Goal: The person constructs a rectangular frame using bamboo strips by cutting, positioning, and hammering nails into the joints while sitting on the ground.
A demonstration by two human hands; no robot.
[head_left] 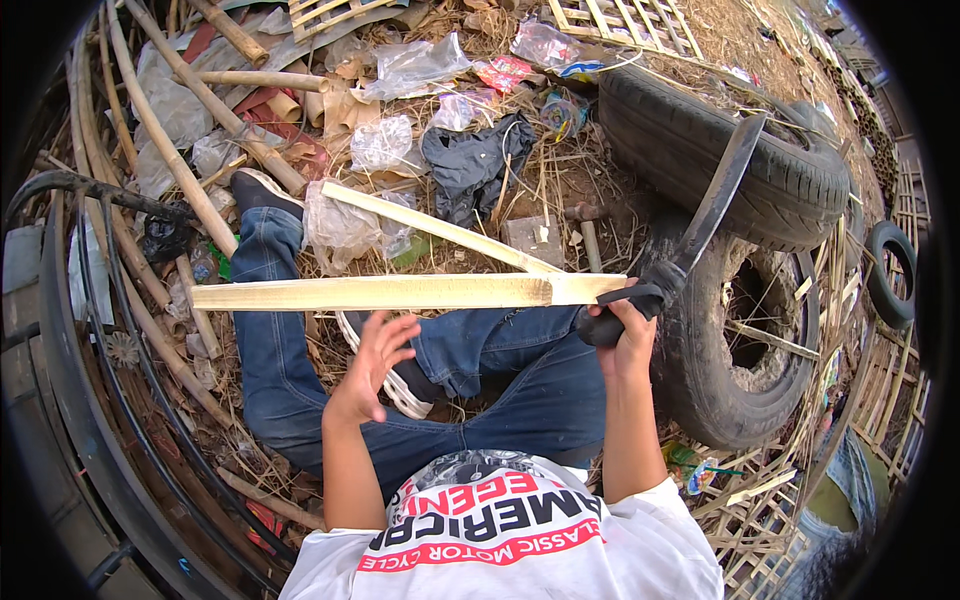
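Note:
My right hand (630, 330) is wrapped round the black, bound handle of a machete (718, 195). Its long dark blade points up and away to the right. A pale split bamboo slat (380, 293) lies level across my lap, its right end against the right hand and handle; whether the fingers also grip it I cannot tell. Just below that slat, my left hand (374, 362) is open, fingers apart, holding nothing. A second bamboo slat (435, 225) slants from the far left and meets the first near its right end.
Two worn tyres (730, 160) (695, 360) lie at the right. Beyond my legs are a grey block (534, 240), a wooden handle (591, 245), a black plastic bag (478, 165) and clear wrappers (415, 68). Bamboo poles (165, 140) and a black metal frame (75, 330) line the left.

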